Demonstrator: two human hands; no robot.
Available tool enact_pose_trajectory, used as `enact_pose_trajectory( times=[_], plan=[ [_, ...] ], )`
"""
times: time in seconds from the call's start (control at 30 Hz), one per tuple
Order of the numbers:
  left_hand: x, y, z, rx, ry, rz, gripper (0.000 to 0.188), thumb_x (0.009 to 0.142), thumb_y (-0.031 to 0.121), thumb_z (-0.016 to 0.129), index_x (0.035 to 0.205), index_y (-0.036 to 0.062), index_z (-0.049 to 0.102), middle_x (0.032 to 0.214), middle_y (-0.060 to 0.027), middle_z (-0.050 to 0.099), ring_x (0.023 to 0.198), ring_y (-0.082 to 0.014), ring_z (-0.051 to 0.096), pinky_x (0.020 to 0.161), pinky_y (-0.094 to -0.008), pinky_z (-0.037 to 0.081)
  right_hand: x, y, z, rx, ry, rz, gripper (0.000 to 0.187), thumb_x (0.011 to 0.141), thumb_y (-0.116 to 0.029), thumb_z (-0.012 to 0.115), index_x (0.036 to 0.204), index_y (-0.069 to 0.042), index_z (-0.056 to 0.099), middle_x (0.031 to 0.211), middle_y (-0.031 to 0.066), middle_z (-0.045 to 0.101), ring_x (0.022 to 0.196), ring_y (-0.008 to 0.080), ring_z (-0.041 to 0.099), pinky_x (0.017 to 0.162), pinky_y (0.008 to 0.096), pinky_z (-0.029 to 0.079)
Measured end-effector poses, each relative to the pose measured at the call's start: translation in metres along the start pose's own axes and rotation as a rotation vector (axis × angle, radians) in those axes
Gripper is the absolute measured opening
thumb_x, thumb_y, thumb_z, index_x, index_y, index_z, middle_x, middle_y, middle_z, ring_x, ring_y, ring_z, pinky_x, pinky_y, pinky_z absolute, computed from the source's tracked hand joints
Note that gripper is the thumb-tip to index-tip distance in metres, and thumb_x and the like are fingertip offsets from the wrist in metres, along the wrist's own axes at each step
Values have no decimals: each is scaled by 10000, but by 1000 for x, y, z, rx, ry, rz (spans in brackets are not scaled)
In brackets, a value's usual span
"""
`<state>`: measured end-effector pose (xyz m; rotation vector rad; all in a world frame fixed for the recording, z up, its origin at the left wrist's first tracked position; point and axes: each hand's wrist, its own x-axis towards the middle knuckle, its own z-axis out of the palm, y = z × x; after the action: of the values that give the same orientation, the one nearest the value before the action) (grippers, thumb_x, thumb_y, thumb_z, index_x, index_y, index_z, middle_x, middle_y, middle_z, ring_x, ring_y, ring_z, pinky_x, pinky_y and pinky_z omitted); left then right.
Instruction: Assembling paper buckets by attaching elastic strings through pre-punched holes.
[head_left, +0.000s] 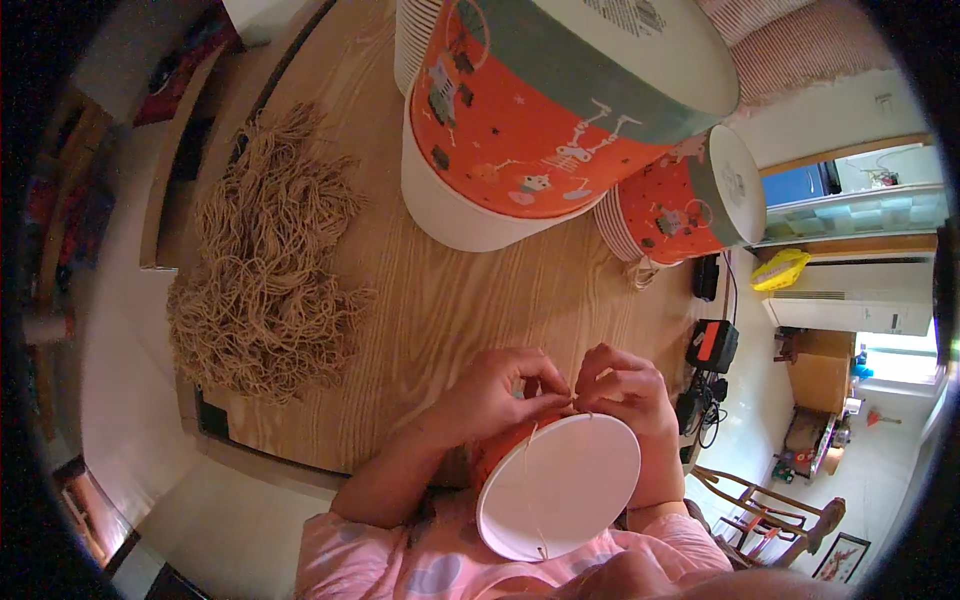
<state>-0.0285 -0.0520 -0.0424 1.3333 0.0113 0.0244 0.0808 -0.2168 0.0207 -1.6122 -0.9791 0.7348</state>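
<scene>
Pinching: left hand and right hand, fingertips pressed together on thin string at the rim of the bucket.
Bucket: just below both hands, probably light, stiffish paper (dents if squeezed); steady by rim.
String: likely limp; take its ends.

At the top, the large bucket stack is cut off; at lower centre, the held bucket is partly hidden.

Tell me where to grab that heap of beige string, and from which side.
Pinch the loose strands at the right edge of the string heap, coming from the right, nearest the left hand. They seem easiest there: they stray over the tabletop, while the middle is a dense tangle.
</scene>
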Motion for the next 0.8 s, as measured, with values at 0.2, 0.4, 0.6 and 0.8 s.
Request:
enact_pose_trajectory(
  times=[0.2,0.4,0.6,0.8],
  plan=[
    [0,3,-1,-12,-7,13,104,754,91,722,836,52,672,785,-53,651,727,-143,599,659,-275,461,-1,0,-2,-39,-22,-26,138,633,12,728,729,-14,632,741,77,579,712,218,570,611,320,431],
    [-2,11,5,-124,44,-133,111,751,94,721,839,49,671,768,-54,639,716,-147,585,649,-278,455,-2,3,-3,3,13,-59,151,702,-26,743,809,-17,637,831,102,610,781,242,608,665,326,482],
    [-3,-1,4,-6,31,-51,103,737,79,721,820,44,672,774,-58,628,730,-157,590,659,-283,457,-1,7,-6,-4,-97,-58,117,719,-40,732,809,-27,658,839,96,607,774,235,603,659,321,480],
    [-1,8,1,-31,-12,-73,90,738,84,712,798,39,663,758,-63,608,734,-175,596,661,-296,461,5,1,-8,87,-137,-151,106,731,-65,726,813,-34,667,813,76,598,773,233,600,658,327,479]
  ],
)
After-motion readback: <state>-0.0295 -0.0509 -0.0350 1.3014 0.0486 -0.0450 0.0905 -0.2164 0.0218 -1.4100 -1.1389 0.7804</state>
